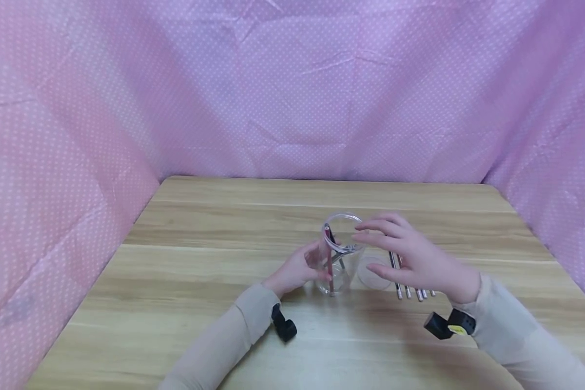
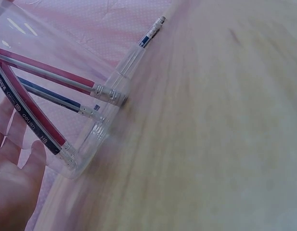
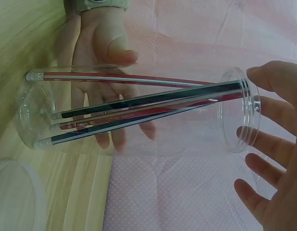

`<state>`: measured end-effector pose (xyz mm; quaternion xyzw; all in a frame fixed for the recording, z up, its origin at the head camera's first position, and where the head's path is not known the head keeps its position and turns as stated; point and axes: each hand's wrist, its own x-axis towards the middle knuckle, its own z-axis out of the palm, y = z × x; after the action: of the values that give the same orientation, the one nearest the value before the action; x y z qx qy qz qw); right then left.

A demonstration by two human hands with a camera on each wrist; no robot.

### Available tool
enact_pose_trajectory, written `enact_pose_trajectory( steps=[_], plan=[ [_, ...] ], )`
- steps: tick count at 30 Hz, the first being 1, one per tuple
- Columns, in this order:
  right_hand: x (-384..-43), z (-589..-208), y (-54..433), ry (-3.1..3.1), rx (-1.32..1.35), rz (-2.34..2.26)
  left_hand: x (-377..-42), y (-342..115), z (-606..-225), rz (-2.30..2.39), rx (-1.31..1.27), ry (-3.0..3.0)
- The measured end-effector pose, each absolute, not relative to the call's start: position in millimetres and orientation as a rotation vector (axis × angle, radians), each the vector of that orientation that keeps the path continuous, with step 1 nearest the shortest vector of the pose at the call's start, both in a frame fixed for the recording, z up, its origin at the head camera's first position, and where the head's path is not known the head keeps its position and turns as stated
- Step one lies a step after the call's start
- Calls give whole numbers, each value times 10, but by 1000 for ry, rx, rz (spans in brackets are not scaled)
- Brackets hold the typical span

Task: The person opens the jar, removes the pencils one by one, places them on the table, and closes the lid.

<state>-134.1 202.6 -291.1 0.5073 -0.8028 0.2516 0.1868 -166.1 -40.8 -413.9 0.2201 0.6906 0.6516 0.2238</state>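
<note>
"Pale sleeves (image 1: 517, 330) lie nearest the camera. What is being held?"

"Left hand (image 1: 296, 269): fingers curled round a clear jar (image 1: 353, 265) near the middle of the counter (image 1: 185, 292). Right hand (image 1: 414, 252): fingers spread wide by its rim."

"And inside the jar?"

"Four pencils (image 3: 153, 100), red ones and dark ones, slanting across each other, with their metal-banded ends down at the base."

"Any writing?"

"One dark pencil (image 2: 25, 110) reads HB near its metal end. More pale lettering runs along it, perhaps a brand, but it is too small and skewed to be sure."

"What lies outside?"

"Just right of the jar, a clear round lid (image 1: 374, 272) on the counter, then a row of loose pencils (image 1: 396, 279), partly under the right hand."
</note>
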Motion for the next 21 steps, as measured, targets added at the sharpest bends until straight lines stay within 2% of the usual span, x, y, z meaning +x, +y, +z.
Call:
enact_pose_trajectory(
  steps=[21],
  plan=[
    [-1247, -2919, 1984, -2190, 1489, 745, -1634, -406, -4125, 1794, 576, 1936]
  ],
)
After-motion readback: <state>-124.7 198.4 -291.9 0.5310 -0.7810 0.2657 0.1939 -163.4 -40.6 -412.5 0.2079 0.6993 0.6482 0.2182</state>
